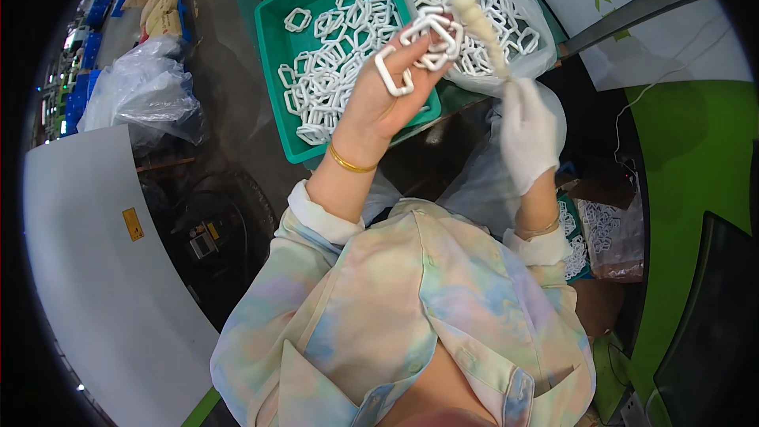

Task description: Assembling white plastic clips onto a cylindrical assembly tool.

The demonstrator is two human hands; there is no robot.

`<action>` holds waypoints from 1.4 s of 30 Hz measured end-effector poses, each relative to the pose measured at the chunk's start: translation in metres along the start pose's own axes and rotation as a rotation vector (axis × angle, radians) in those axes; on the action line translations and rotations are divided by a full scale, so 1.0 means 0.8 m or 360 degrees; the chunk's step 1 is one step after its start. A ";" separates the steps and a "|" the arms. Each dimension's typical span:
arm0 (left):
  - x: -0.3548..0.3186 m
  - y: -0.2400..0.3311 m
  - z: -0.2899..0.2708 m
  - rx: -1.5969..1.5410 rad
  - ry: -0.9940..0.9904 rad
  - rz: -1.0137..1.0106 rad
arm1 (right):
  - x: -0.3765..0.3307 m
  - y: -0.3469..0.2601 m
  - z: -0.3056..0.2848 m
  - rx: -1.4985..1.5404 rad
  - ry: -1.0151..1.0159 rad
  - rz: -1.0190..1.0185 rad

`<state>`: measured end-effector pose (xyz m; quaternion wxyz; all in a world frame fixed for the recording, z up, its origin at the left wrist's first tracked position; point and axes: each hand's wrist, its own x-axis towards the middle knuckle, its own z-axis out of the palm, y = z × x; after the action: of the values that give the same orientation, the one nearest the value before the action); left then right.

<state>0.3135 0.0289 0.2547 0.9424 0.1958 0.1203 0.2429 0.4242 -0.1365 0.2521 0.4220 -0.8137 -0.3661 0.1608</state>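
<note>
Several white rectangular rings (455,46) with rounded corners sit in my bare left hand (379,99), its fingers closed round them. One ring hangs by my thumb. In a white glove, my right hand (528,138) grips the lower end of a cream, fuzzy, stick-like tool (478,24). Its thick bumpy head is beside the rings; whether it touches them I cannot tell. Motion blurs the tool and the glove. Beneath my left hand stands a green plastic bin (274,79) with many more such rings. A clear plastic bag (541,16) of rings lies open behind the tool.
White machine panels (79,213) stand at the left, and a green and white cabinet (696,166) at the right. Crumpled clear plastic (142,87) lies at the far left. More rings fill a lower bag (605,229) by my right arm. A thin cable (621,122) hangs there.
</note>
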 end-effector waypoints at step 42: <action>0.074 0.084 -0.129 0.3690 -0.0145 0.0795 | -0.014 0.059 -0.034 0.0203 0.0353 0.0278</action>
<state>0.3034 0.1453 0.1831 0.1326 0.9591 0.1933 0.1589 0.4538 -0.1780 0.2302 0.4952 -0.8267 -0.2341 0.1288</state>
